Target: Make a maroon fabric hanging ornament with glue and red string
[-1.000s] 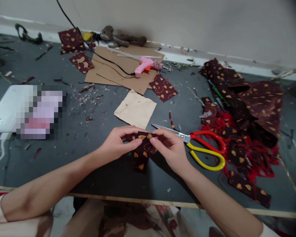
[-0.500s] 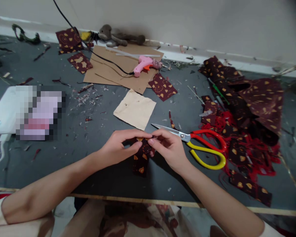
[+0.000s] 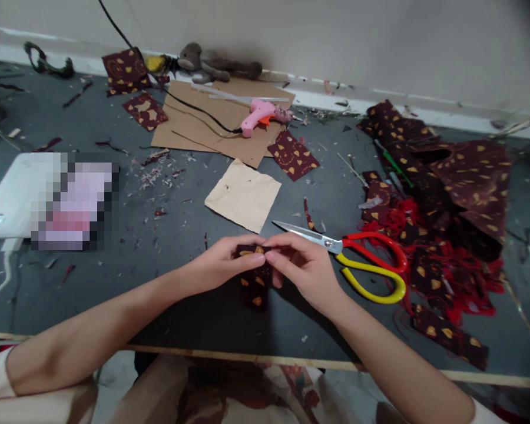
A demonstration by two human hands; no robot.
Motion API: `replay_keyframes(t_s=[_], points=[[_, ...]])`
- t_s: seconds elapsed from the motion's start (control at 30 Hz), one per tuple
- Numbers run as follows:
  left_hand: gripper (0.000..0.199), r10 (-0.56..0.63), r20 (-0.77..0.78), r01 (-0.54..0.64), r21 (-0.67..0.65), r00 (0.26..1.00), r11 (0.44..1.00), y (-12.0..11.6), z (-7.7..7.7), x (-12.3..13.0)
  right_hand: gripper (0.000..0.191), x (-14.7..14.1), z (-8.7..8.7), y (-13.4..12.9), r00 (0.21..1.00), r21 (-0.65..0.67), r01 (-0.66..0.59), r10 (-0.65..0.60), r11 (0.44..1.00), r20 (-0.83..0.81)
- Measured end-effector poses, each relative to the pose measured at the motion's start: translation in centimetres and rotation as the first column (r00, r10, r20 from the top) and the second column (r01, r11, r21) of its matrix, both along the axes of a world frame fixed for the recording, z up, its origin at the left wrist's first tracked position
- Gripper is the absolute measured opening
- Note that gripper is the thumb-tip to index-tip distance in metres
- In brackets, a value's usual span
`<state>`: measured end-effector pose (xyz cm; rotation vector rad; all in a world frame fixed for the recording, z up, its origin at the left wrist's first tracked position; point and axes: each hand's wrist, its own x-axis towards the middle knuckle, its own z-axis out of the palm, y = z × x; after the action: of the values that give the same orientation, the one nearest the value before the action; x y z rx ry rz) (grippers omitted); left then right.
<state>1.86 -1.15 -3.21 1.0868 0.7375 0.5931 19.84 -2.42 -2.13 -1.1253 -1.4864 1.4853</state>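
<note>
Near the table's front edge, a dark maroon fabric piece point(image 3: 255, 288) with gold heart prints hangs between my hands. My left hand point(image 3: 223, 262) is closed on its upper left part, thumb pressed on the front. At the top right edge my right hand point(image 3: 298, 265) pinches the same piece with thumb and fingers. Part of the fabric is hidden behind the fingers. Just right of my right hand lies a pair of scissors point(image 3: 331, 243), one handle red and one yellow. Beyond my hands rests a cream square of cloth point(image 3: 244, 194).
A pink glue gun point(image 3: 258, 118) lies on brown cardboard point(image 3: 189, 126) at the back. Maroon fabric scraps point(image 3: 472, 176) and red threads point(image 3: 463, 288) are heaped at right. A phone point(image 3: 77, 203) and a white device point(image 3: 15, 194) lie at left; a grey plush toy point(image 3: 221, 65) is by the wall.
My left thumb and fingers have closed in on the fabric, and its upper part has folded or turned toward me. My right hand keeps its pinch, almost in place.
</note>
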Motion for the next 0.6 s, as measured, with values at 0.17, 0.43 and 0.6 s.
replay_keyframes(t_s=[0.17,0.43,0.6], points=[[0.033,0.023,0.095,0.001,-0.247,0.995,0.969,0.3,0.3,-0.1,0.026,5.8,2.4,-0.1,0.688,0.319,-0.16,-0.126,0.934,0.714],[0.025,0.041,0.195,0.024,-0.32,0.98,0.947,0.2,0.4,0.1,0.061,14.3,0.2,-0.8,0.255,0.153,-0.381,-0.056,0.912,0.965],[0.024,0.035,0.15,0.012,-0.298,0.988,0.954,0.3,0.5,0.0,0.055,12.8,0.7,1.0,0.262,0.152,-0.364,-0.056,0.919,0.964]])
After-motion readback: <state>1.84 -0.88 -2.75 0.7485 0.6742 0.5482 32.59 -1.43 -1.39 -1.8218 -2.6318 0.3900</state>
